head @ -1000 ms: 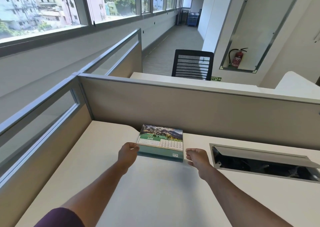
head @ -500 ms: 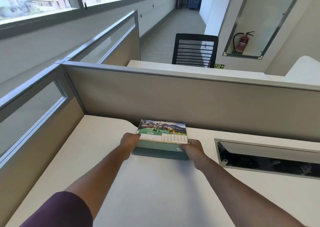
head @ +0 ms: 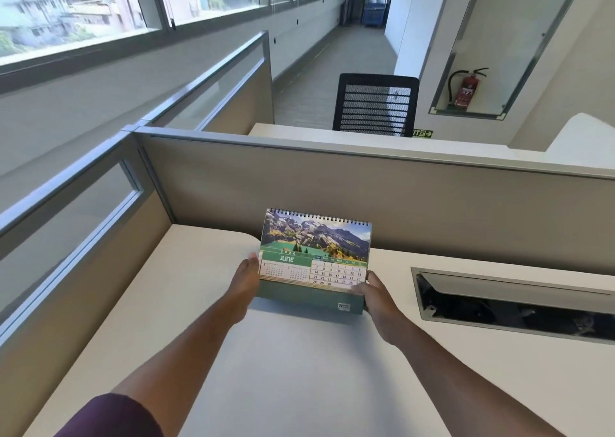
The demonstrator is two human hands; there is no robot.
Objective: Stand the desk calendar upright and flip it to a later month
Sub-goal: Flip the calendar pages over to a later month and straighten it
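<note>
The desk calendar is spiral-bound along its top edge, with a green base and a mountain photo above a page headed JUNE. It is raised nearly upright on the white desk, its face toward me, close to the back partition. My left hand grips its lower left edge. My right hand grips its lower right corner. Fingers behind the calendar are hidden.
A beige partition runs along the back of the desk and another along the left. An open cable tray is recessed in the desk at the right. Beyond the partition stand a black mesh chair and a fire extinguisher.
The calendar lay flat a second ago with my hands beside it. Both hands closed on its lower corners and tilted it up so the page now faces me.
</note>
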